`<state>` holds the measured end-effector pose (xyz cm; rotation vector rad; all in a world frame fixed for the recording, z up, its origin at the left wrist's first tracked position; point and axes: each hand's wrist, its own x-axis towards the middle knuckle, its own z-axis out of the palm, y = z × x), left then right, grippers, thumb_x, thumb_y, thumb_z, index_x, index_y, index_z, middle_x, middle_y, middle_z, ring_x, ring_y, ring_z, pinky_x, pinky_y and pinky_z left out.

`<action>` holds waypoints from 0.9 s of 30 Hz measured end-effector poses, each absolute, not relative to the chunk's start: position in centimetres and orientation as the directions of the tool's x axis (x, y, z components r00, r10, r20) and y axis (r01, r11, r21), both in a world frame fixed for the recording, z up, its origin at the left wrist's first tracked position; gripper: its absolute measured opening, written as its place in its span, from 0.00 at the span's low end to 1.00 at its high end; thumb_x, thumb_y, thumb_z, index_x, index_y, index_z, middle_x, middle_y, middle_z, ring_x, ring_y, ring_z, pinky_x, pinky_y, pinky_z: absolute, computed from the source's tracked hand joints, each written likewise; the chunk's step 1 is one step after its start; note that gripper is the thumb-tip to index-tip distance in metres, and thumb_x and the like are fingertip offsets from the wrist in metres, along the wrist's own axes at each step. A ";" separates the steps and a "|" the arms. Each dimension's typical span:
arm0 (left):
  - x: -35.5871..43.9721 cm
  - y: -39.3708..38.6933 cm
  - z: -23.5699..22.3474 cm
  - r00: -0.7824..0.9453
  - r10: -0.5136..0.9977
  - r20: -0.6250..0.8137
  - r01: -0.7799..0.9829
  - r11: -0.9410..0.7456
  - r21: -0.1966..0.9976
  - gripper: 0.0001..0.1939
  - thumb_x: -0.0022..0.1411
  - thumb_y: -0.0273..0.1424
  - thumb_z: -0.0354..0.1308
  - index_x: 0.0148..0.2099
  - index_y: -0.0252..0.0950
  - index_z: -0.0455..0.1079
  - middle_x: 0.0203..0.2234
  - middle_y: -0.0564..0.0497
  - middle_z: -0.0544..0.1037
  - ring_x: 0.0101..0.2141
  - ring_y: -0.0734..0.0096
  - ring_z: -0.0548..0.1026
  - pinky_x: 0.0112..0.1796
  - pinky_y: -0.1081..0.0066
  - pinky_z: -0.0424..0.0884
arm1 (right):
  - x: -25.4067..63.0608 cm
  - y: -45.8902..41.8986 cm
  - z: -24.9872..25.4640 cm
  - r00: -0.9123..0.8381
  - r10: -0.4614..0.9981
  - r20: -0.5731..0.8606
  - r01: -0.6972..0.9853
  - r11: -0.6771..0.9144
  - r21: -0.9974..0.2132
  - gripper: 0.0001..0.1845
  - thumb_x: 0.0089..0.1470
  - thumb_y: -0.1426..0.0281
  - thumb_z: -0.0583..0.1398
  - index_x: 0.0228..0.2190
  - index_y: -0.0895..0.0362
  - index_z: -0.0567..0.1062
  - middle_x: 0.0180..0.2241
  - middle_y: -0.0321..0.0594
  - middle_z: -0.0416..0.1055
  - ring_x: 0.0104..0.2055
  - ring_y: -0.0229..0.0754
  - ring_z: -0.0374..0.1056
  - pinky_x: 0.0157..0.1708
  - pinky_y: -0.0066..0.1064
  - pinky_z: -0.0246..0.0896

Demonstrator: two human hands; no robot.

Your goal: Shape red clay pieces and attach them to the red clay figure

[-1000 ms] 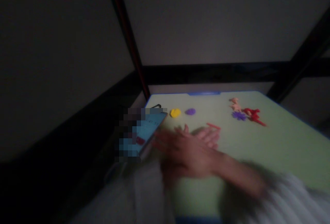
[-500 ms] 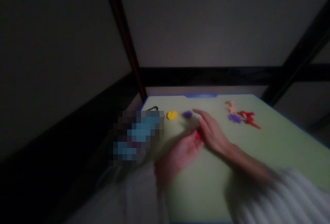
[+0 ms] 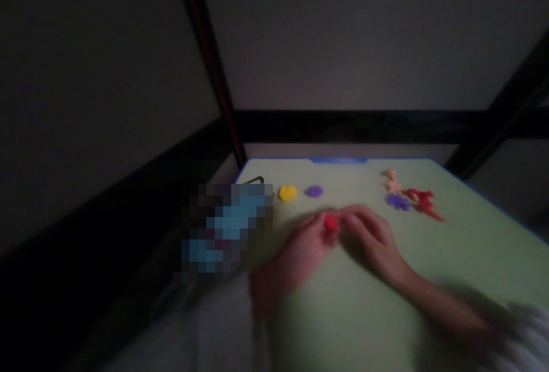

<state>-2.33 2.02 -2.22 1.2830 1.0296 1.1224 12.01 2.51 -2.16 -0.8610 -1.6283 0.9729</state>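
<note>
A small lump of red modelling clay (image 3: 330,223) sits between the fingertips of my left hand (image 3: 306,249), which is closed on it. From the right, my right hand (image 3: 380,240) reaches in with thumb and fingers pinched together at the lump's edge. Its fingertips are blurred and partly cover the clay. Behind the hands lie a flat yellow clay piece (image 3: 287,192) and a purple oval piece (image 3: 314,191). Farther right are a purple flower-like piece (image 3: 398,202), a red branching piece (image 3: 422,200) and a pale pink figure-like piece (image 3: 392,182).
The work surface is a pale green board (image 3: 429,280) with a blue rim. At its left side stands a blurred-out phone-like screen (image 3: 235,220). Dark beams and a grey wall (image 3: 355,35) rise behind the board.
My right hand first lay flat over the left palm, then lifted, and now pinches at the left fingertips. My left hand has gone from open palm to closed around the red clay.
</note>
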 end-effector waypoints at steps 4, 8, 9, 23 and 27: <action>-2.2 1.7 -1.4 0.303 0.951 -0.056 -0.547 0.222 0.807 0.06 0.58 0.29 0.51 0.35 0.35 0.69 0.35 0.49 0.73 0.35 0.78 0.71 0.45 0.73 0.66 | 12.6 2.6 -2.0 -0.199 0.853 0.483 0.141 0.513 -0.847 0.11 0.56 0.64 0.54 0.38 0.53 0.73 0.40 0.43 0.70 0.44 0.44 0.66 0.44 0.37 0.63; -2.8 1.3 -1.8 0.362 0.931 -0.058 -0.570 0.270 0.776 0.07 0.53 0.27 0.58 0.36 0.34 0.72 0.33 0.49 0.74 0.36 0.76 0.71 0.43 0.74 0.65 | 12.7 2.3 -1.8 -0.304 0.733 0.609 0.218 0.676 -0.704 0.16 0.49 0.67 0.62 0.42 0.51 0.73 0.49 0.45 0.63 0.49 0.45 0.62 0.48 0.40 0.61; -2.9 1.3 -2.0 0.367 0.928 -0.063 -0.549 0.271 0.791 0.07 0.52 0.28 0.59 0.36 0.34 0.72 0.33 0.49 0.74 0.35 0.76 0.71 0.42 0.73 0.64 | 12.7 2.2 -1.8 -0.318 0.710 0.629 0.226 0.701 -0.677 0.18 0.48 0.68 0.63 0.43 0.51 0.73 0.50 0.45 0.62 0.48 0.45 0.63 0.48 0.40 0.61; -2.8 0.8 -2.0 0.450 0.884 -0.123 -0.424 0.333 0.843 0.09 0.51 0.32 0.61 0.34 0.32 0.73 0.29 0.50 0.74 0.32 0.74 0.70 0.37 0.72 0.63 | 12.3 1.9 -1.9 -0.242 0.646 0.724 0.180 0.763 -0.620 0.10 0.43 0.75 0.66 0.31 0.53 0.76 0.38 0.40 0.66 0.42 0.40 0.64 0.40 0.32 0.64; -3.2 1.1 -1.8 0.408 0.912 -0.038 -0.224 0.140 0.964 0.09 0.53 0.32 0.58 0.33 0.30 0.74 0.29 0.48 0.75 0.32 0.72 0.70 0.37 0.72 0.63 | 12.3 2.0 -2.0 -0.311 0.647 0.696 0.205 0.761 -0.616 0.09 0.47 0.74 0.63 0.34 0.53 0.75 0.39 0.41 0.67 0.43 0.40 0.65 0.40 0.32 0.64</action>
